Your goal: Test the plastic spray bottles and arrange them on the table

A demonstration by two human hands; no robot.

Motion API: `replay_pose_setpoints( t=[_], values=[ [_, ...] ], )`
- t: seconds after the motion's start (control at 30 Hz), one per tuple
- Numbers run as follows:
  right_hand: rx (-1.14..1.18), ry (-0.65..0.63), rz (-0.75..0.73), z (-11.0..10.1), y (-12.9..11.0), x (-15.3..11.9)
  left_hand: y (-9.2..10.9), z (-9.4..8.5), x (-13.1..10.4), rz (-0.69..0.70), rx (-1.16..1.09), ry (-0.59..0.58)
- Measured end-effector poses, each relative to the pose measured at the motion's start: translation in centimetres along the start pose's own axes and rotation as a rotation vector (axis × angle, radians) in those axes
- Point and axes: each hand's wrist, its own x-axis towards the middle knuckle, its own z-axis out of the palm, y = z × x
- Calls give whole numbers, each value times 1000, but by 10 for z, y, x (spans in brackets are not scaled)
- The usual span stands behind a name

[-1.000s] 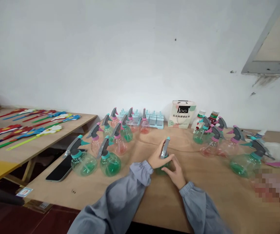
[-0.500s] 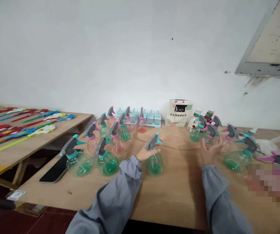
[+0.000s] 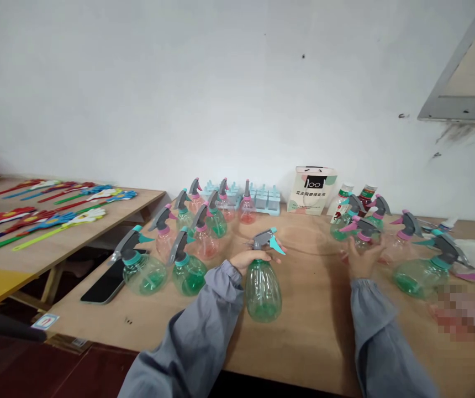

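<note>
My left hand (image 3: 251,258) is wrapped round the neck of a green spray bottle (image 3: 263,293) with a grey and turquoise head, near the middle of the table. A little green liquid lies at its bottom. My right hand (image 3: 363,258) is at a spray bottle with a pink and grey head (image 3: 362,228), its fingers round the bottle's upper body. Several green and pink spray bottles stand left of my left hand, among them a green one (image 3: 189,275). Another green bottle (image 3: 420,276) is to the right of my right hand.
A black phone (image 3: 105,283) lies at the table's left. Light blue moulds (image 3: 267,200), a paper bag (image 3: 312,190) and a dark red bottle (image 3: 367,198) stand along the wall. Colourful hand-shaped sticks (image 3: 51,220) cover the left table. A pixelated patch hides the right edge.
The green bottle in my left hand has come nearer and looks lifted. My right hand has closed in around the pink-headed bottle. The whole view has shifted slightly.
</note>
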Motion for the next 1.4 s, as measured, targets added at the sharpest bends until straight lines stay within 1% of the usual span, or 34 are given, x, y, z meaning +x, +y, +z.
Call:
replay_pose_setpoints(
  t=[0.07, 0.17, 0.27, 0.33, 0.4, 0.47, 0.57, 0.6, 0.63, 0.73, 0.9, 0.97, 1.07, 1.1, 1.13, 1.27, 1.33, 1.4],
  values=[
    [-21, 36, -7, 0, -14, -19, -2, -1, 0, 39, 11, -9],
    [-39, -25, -12, 0, -40, -49, -5, -4, 1, 46, 25, -46],
    [45, -144, 22, 0, -59, -74, -6, -6, 1, 4, 7, -76],
    [128, -257, 42, 0, -65, -84, -6, -5, 1, -25, -19, -84],
    [180, -339, 47, 0, -67, -90, -6, -5, 2, -47, -45, -85],
    [192, -368, 42, 0, -66, -92, -9, -4, 5, -41, -66, -40],
    [175, -364, 38, -1, -66, -90, -16, -4, 10, -33, -51, 116],
    [171, -363, 37, -1, -66, -90, -17, -4, 11, -44, -33, 151],
    [168, -364, 36, -1, -66, -89, -18, -3, 11, -66, -15, 163],
    [168, -368, 44, -2, -67, -89, -16, 0, 10, -128, 10, 105],
    [183, -365, 54, -1, -67, -90, -12, 1, 8, -150, 64, 65],
    [173, -362, 52, -1, -67, -90, -15, -1, 11, -157, 65, 97],
    [153, -354, 44, -1, -66, -89, -21, -4, 14, -124, 63, 198],
    [153, -356, 44, -2, -66, -89, -22, -4, 15, -123, 65, 211],
    [156, -358, 45, -2, -66, -89, -21, -3, 15, -131, 65, 200],
    [182, -370, 49, -2, -65, -89, -15, 1, 10, -164, 69, 79],
    [190, -376, 50, -2, -65, -89, -13, 1, 9, -143, 62, 51],
    [191, -378, 52, -2, -66, -88, -15, -1, 10, -104, 28, 48]
  ],
)
